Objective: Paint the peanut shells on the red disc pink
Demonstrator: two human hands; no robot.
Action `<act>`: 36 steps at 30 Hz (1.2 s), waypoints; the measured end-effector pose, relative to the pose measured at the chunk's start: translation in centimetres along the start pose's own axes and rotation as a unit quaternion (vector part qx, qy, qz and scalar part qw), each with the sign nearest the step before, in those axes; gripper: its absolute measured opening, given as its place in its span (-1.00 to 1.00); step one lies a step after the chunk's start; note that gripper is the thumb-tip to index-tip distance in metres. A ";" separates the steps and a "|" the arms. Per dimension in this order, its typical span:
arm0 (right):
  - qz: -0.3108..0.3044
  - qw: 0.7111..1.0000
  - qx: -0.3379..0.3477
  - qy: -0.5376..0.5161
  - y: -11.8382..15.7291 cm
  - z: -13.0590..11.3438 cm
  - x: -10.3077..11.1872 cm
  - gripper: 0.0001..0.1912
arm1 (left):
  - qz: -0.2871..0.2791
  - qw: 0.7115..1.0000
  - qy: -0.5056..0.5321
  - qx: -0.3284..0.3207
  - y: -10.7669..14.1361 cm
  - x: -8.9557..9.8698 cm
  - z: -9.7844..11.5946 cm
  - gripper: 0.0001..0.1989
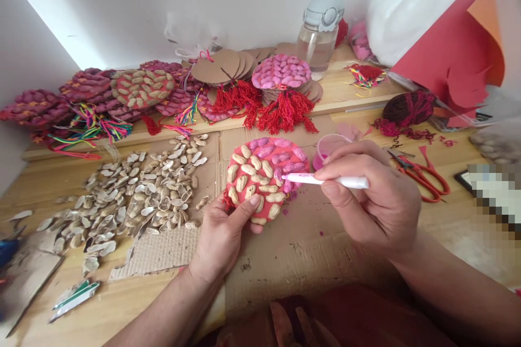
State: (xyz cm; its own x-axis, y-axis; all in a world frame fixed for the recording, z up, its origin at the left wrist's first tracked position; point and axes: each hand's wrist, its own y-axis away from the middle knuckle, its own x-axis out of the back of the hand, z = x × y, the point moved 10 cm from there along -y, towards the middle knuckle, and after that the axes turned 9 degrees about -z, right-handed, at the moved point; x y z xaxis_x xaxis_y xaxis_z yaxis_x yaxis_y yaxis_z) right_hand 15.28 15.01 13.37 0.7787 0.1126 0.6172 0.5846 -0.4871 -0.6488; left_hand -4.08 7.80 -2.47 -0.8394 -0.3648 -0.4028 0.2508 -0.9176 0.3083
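My left hand [228,227] grips the lower left edge of a round red disc [266,210] covered with peanut shells, its thumb lying on the front. Shells along the disc's top and right are painted pink-purple; those at the left and bottom keep their plain tan. Pinched in my right hand [372,195] is a white marker-like pen [325,179], its tip touching a purple shell near the disc's right side. Just behind the right hand's fingers stands a small clear cup [330,146] with pink liquid, partly hidden.
Loose peanut shells [154,195] are heaped on cardboard at left. Finished-looking peanut discs [280,71] with tassels line a raised wooden ledge behind, beside a water bottle [319,38]. Orange-handled scissors [425,176] and dark yarn [409,107] lie at right. A green-white packet [75,298] lies front left.
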 end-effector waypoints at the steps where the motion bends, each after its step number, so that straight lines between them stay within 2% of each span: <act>1: -0.004 1.000 -0.002 -0.004 0.0 0.0 0.0 -0.83 | 0.002 1.000 0.000 0.000 0.0 0.0 0.0 -0.61; 3: 0.016 1.000 -0.012 -0.016 0.0 0.3 0.6 -0.83 | 0.005 1.000 -0.002 -0.003 -0.1 0.2 0.0 -0.60; 5: 0.071 0.997 -0.027 -0.004 0.2 0.9 2.0 -0.85 | 0.006 1.000 -0.010 -0.005 -0.1 0.3 0.0 -0.61; 8: 0.144 0.983 -0.066 0.095 0.4 2.3 4.2 -0.93 | 0.010 1.000 -0.022 -0.006 -0.1 0.5 0.0 -0.61; 12: 0.092 0.961 -0.122 0.231 -0.1 4.8 4.2 -0.89 | 0.025 0.999 -0.023 0.001 0.0 0.7 0.0 -0.56; 18: -0.030 0.953 -0.143 0.266 -0.2 6.7 1.5 -0.87 | 0.027 1.000 -0.012 0.000 0.1 0.6 0.0 -0.57; 21: -0.037 0.945 -0.168 0.277 0.0 7.1 1.5 -0.83 | 0.022 1.000 -0.004 0.000 0.1 0.4 0.0 -0.59; 25: -0.048 0.944 -0.168 0.279 0.0 7.3 1.5 -0.77 | 0.019 1.000 0.000 0.001 0.1 0.3 0.0 -0.59; 28: -0.049 0.939 -0.168 0.298 0.0 7.3 1.7 -0.80 | 0.014 1.000 -0.003 -0.004 0.1 0.4 -0.1 -0.62; 32: 0.002 0.942 -0.155 0.296 -0.1 6.4 2.9 -0.85 | 0.003 1.000 0.003 0.001 0.0 0.3 -0.4 -0.65; 36: 0.123 0.958 -0.102 0.239 0.0 3.2 5.1 -0.91 | -0.003 1.000 0.008 0.003 0.0 0.1 -0.3 -0.65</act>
State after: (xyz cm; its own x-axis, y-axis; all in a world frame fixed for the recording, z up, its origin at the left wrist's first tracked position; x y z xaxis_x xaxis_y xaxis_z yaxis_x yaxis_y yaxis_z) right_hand 20.00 18.41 15.11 0.6647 -0.4130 0.6226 0.3024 -0.6133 -0.7297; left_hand -3.99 7.74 -2.81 -0.8332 -0.3618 -0.4182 0.2429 -0.9188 0.3111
